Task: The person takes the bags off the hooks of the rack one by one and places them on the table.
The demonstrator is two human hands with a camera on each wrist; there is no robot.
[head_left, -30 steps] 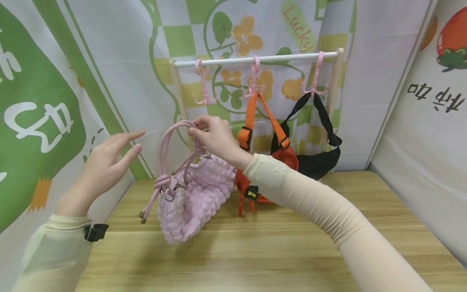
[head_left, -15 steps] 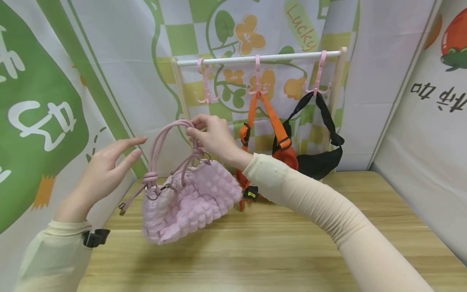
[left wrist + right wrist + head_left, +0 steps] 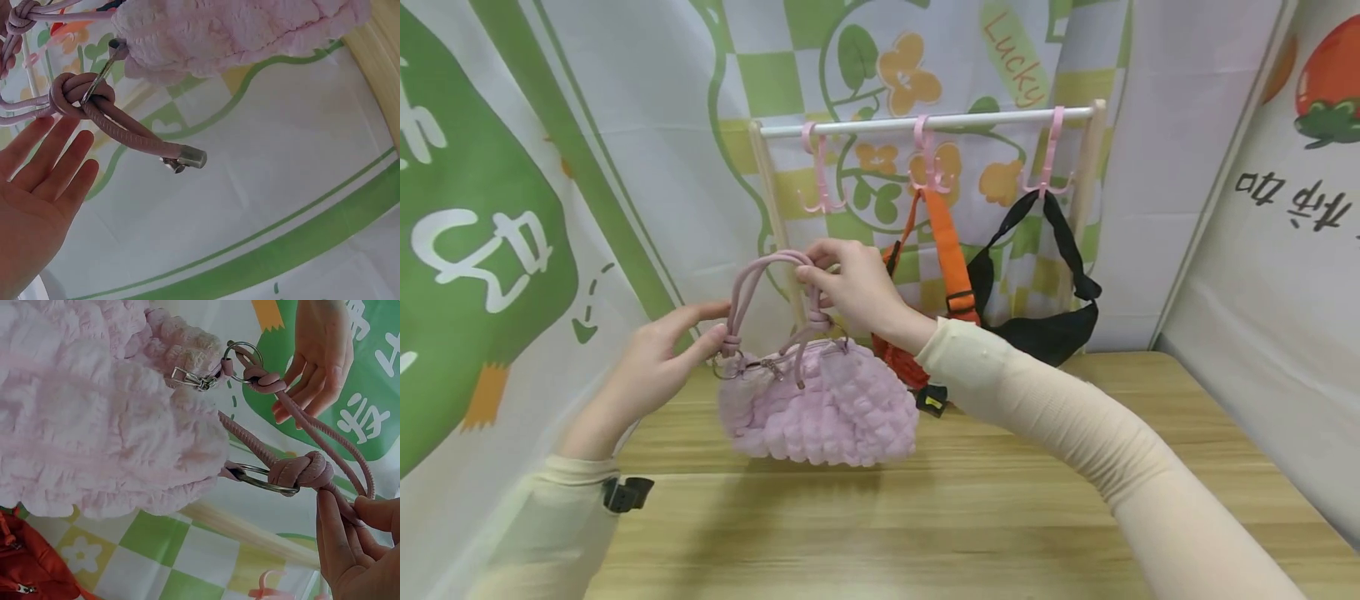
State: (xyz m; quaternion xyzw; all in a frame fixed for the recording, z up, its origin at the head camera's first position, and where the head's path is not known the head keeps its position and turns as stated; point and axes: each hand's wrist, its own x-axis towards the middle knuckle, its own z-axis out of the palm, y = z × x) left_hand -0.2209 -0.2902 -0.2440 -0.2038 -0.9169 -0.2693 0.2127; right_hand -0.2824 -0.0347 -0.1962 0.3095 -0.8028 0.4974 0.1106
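Note:
A pink puffy handbag hangs over the table by its cord handle. My right hand pinches that handle close to its right knot, between thumb and fingers; the right wrist view shows this grip too. My left hand is at the handle's left knot. In the left wrist view its fingers are straight, their tips beside the knot; whether they touch it I cannot tell. The bag's zip pull and metal rings show in the right wrist view.
Behind stands a rack with a white rail and pink hooks. Nothing hangs from the left hook. An orange-strapped red bag hangs from the middle hook, partly hidden by my right arm, and a black bag from the right one.
My left hand has moved right to the handle's left knot. The handbag has swung round to the right and hangs more level. The orange-strapped bag has turned on its hook.

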